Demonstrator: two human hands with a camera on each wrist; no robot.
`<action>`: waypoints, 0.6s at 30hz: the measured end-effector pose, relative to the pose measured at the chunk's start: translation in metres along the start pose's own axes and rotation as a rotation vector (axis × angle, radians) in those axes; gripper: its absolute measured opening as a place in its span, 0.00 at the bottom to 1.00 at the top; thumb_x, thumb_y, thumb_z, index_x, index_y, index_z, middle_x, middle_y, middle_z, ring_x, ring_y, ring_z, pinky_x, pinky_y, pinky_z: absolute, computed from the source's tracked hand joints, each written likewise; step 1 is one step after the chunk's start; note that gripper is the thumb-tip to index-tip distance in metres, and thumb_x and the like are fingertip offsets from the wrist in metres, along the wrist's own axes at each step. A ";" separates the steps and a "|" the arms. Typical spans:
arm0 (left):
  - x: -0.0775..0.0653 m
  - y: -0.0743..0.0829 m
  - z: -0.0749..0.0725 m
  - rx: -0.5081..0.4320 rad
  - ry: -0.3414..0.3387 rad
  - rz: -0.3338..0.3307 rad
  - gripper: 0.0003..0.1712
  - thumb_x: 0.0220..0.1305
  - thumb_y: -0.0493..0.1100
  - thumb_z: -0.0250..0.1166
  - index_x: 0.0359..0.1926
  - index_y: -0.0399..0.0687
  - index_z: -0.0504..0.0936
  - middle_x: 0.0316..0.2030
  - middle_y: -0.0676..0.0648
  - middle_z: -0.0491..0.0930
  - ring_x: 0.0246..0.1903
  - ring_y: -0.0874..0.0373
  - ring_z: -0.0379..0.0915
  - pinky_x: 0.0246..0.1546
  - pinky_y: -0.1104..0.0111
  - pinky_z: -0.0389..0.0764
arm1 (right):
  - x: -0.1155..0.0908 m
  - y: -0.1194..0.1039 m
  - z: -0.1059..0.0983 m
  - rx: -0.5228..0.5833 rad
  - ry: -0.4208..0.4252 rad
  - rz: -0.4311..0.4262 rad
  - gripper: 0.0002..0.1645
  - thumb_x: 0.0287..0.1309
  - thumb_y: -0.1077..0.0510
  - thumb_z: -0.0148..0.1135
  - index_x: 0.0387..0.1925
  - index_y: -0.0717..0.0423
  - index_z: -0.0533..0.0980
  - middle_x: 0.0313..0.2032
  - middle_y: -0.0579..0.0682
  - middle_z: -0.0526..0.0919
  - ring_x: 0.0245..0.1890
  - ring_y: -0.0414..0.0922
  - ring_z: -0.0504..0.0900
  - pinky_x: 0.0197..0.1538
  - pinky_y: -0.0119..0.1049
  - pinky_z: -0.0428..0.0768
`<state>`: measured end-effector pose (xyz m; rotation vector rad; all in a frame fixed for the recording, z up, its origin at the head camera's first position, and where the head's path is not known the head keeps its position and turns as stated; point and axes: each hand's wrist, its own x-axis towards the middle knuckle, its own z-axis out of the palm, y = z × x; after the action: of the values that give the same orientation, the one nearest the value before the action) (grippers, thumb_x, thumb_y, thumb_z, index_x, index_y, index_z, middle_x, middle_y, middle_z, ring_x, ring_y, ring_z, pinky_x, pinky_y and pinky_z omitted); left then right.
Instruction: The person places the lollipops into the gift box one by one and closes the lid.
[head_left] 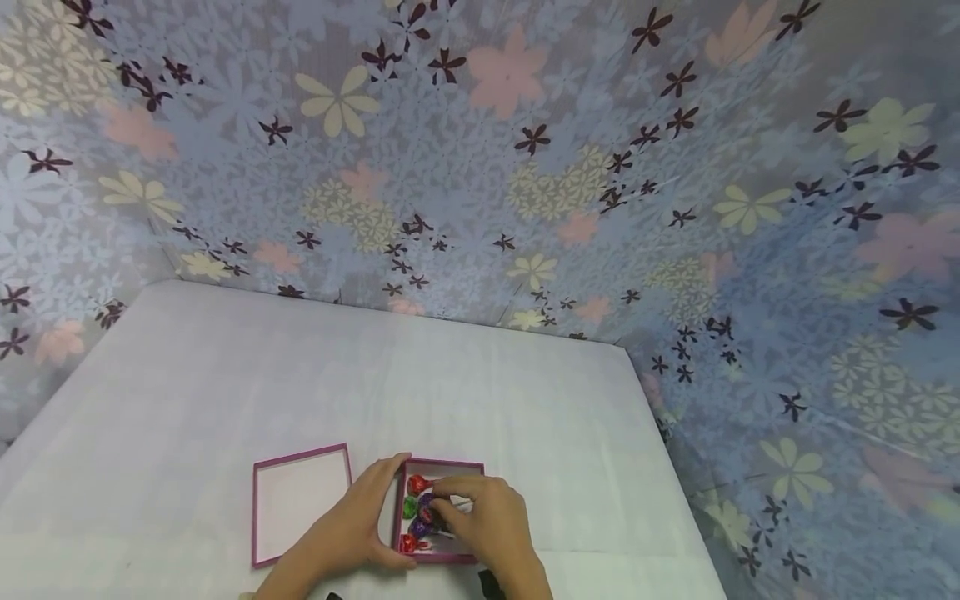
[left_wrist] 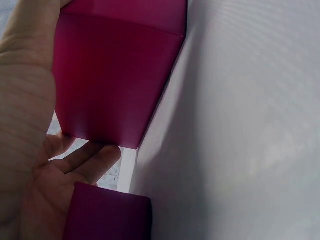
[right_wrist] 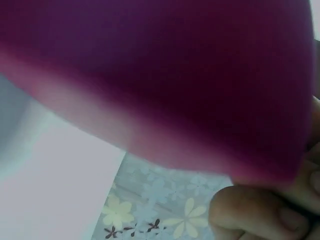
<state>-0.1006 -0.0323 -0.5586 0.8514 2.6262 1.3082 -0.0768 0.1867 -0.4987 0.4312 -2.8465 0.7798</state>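
Note:
A magenta-rimmed box [head_left: 447, 461] with a pale inside lies near the front of the white table, holding several lollipops. My left hand [head_left: 358, 517] grips its left side, fingers at the far left corner and thumb at the near one. Over the right part of the box, my right hand [head_left: 489, 515] pinches a purple-wrapped lollipop [head_left: 426, 505] between thumb and forefinger. Around it lie a red lollipop [head_left: 417, 484], a green one [head_left: 409, 507], a purple one [head_left: 420, 528] and another red one [head_left: 408, 543]. The right hand covers the rest of the inside.
A shallow magenta-edged lid [head_left: 300, 506], pale inside, lies left of the box, partly behind the left forearm. The white table [head_left: 420, 375] reaches back to a flower-patterned cloth [head_left: 465, 167], which also hangs along the right side.

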 end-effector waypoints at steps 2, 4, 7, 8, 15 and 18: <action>0.000 -0.001 0.000 0.000 -0.009 -0.004 0.79 0.29 0.71 0.83 0.78 0.42 0.53 0.68 0.44 0.66 0.69 0.44 0.62 0.65 0.44 0.70 | 0.001 -0.002 0.002 0.029 0.024 -0.060 0.10 0.53 0.49 0.76 0.39 0.41 0.89 0.40 0.36 0.89 0.41 0.37 0.88 0.42 0.33 0.86; 0.000 -0.002 0.001 -0.002 -0.016 -0.004 0.79 0.30 0.72 0.82 0.77 0.41 0.52 0.69 0.42 0.65 0.69 0.41 0.62 0.65 0.42 0.70 | 0.002 -0.004 0.004 0.040 0.038 -0.126 0.11 0.54 0.50 0.76 0.40 0.43 0.89 0.41 0.37 0.89 0.42 0.37 0.88 0.43 0.30 0.85; -0.001 -0.003 0.003 0.001 -0.018 0.005 0.79 0.32 0.73 0.81 0.77 0.39 0.52 0.70 0.40 0.64 0.69 0.39 0.61 0.64 0.41 0.69 | 0.003 -0.006 0.008 0.028 0.055 -0.202 0.11 0.55 0.50 0.75 0.41 0.45 0.89 0.42 0.39 0.89 0.42 0.37 0.88 0.45 0.28 0.84; -0.001 -0.003 0.003 0.005 -0.015 0.013 0.79 0.32 0.73 0.80 0.77 0.39 0.52 0.70 0.40 0.64 0.69 0.39 0.61 0.64 0.41 0.69 | 0.004 -0.006 0.009 0.021 0.063 -0.216 0.11 0.55 0.50 0.75 0.41 0.45 0.88 0.42 0.39 0.89 0.42 0.37 0.88 0.45 0.28 0.84; -0.001 0.001 0.002 0.035 0.002 0.032 0.78 0.32 0.74 0.79 0.77 0.39 0.53 0.68 0.43 0.66 0.68 0.42 0.64 0.63 0.42 0.72 | 0.003 -0.005 0.006 -0.013 0.069 -0.137 0.09 0.56 0.50 0.74 0.39 0.43 0.89 0.40 0.37 0.90 0.39 0.36 0.88 0.39 0.27 0.84; -0.001 0.003 0.001 0.036 0.001 0.019 0.78 0.32 0.73 0.80 0.77 0.40 0.53 0.67 0.44 0.67 0.68 0.43 0.64 0.62 0.43 0.73 | 0.002 -0.002 0.003 -0.052 0.070 -0.048 0.06 0.55 0.50 0.75 0.36 0.41 0.89 0.39 0.36 0.90 0.37 0.38 0.88 0.35 0.29 0.85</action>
<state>-0.0981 -0.0310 -0.5574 0.8833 2.6567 1.2705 -0.0788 0.1833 -0.5000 0.4546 -2.7741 0.6969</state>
